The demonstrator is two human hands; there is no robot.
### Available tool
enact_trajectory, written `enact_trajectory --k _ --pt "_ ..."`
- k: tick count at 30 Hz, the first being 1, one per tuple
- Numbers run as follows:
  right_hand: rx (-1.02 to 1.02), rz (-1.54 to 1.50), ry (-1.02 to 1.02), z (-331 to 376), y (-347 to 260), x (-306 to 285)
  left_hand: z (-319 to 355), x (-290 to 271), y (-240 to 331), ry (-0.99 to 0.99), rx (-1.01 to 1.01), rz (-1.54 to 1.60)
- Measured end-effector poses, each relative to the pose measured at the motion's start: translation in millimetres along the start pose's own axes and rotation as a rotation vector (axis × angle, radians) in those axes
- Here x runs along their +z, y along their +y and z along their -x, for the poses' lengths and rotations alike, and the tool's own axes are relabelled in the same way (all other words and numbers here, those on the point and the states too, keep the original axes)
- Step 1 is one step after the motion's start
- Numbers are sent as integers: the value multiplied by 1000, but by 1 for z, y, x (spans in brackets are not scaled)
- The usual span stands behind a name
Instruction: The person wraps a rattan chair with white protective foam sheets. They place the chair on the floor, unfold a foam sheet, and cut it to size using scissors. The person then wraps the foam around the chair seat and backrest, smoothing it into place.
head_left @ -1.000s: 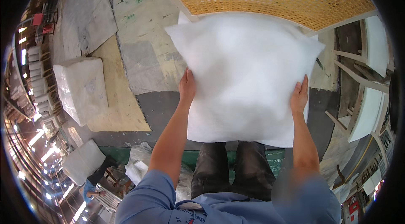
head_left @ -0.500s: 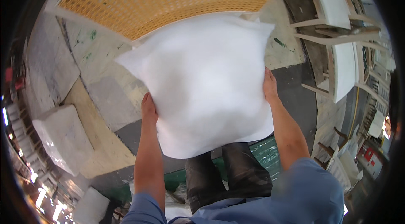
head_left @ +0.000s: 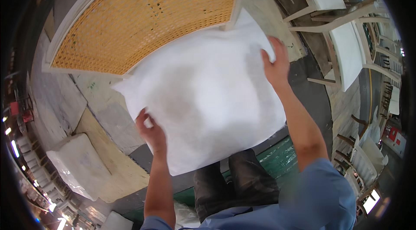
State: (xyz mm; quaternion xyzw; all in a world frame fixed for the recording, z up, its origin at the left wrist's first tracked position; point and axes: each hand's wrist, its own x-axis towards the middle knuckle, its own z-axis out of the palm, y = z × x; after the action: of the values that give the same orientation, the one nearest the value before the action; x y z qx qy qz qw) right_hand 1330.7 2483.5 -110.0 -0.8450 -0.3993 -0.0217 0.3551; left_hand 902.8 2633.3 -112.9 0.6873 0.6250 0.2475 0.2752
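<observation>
A white padded sheet [head_left: 203, 100] lies spread over what looks like a chair seat, its corners and edges hanging past the sides. Behind it rises a backrest with woven yellow cane [head_left: 151, 17] in a pale frame. My left hand [head_left: 151, 132] is at the sheet's left edge, fingers bent and thumb apart, with a gap between them. On the far right edge, my right hand [head_left: 277, 63] has its thumb and fingers spread over the sheet. Neither hand visibly grips the cloth. The seat underneath is hidden.
Several pale chair frames with white seats [head_left: 346, 52] are stacked at the right. A plastic-wrapped white block [head_left: 78, 165] sits on flat boards at the left. Green plastic sheeting [head_left: 277, 160] lies near my legs. More chairs [head_left: 368, 156] stand at the lower right.
Both hands have loosened from the sheet's sides; the right has moved farther up its edge. The sheet has settled flatter, and the chair back appears shifted left and turned in view.
</observation>
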Motion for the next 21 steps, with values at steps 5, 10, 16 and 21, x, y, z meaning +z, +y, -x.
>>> enact_trajectory --k 5,10,16,21 --pt "-196 179 -153 -66 -24 60 -55 125 159 -290 778 -92" --pt "-96 87 -356 -86 -19 85 -103 216 202 -280 866 -214" --pt "-166 -100 -232 -64 -8 85 -89 240 200 -354 827 -136" --pt "-106 -89 -298 -66 -7 90 -84 245 200 -283 822 -98"
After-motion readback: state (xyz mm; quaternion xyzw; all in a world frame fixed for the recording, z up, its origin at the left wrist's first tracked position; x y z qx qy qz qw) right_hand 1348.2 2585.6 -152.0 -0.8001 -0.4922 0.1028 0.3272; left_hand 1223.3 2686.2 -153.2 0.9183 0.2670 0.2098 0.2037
